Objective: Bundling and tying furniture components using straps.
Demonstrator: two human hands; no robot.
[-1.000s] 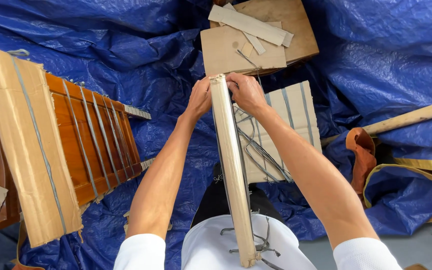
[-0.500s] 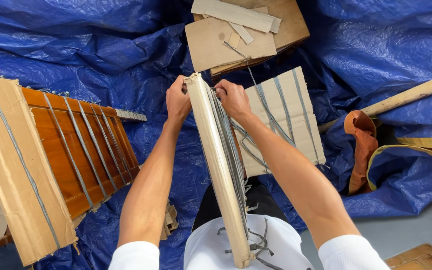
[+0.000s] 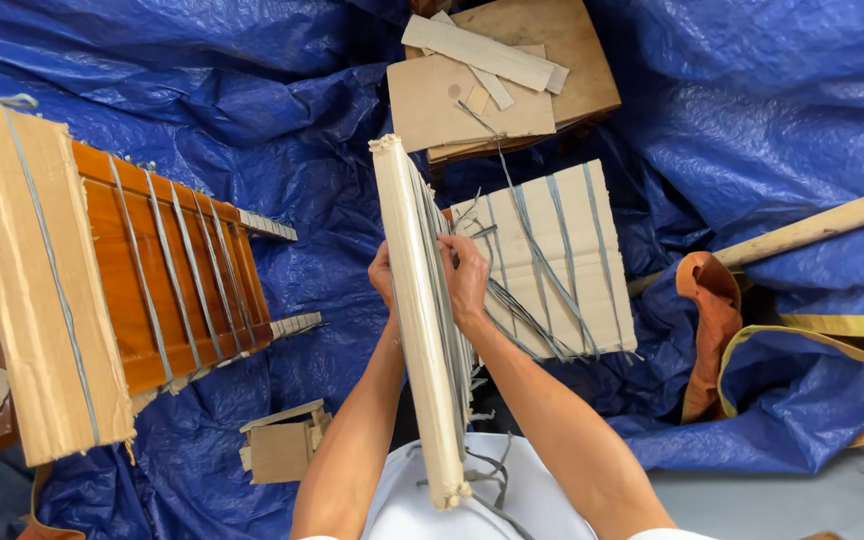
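— So, what have your hands got, seen from the head camera?

— My left hand (image 3: pixel 382 276) is curled tight round the near edge of the cardboard-wrapped panel (image 3: pixel 414 320), which stands on edge between my arms, above the blue tarp (image 3: pixel 252 120).

— And the other?

— My right hand (image 3: pixel 465 278) has its fingers (image 3: pixel 452 262) closed, pinching the grey straps (image 3: pixel 452 340) on the panel's right face.

The long flat parcel wrapped in matt tan cardboard (image 3: pixel 420 330) is bound with smooth grey plastic straps (image 3: pixel 542 255). The glossy orange-brown varnished wooden panels (image 3: pixel 167 280) lie on a crinkled, shiny blue plastic tarpaulin (image 3: pixel 282 110).
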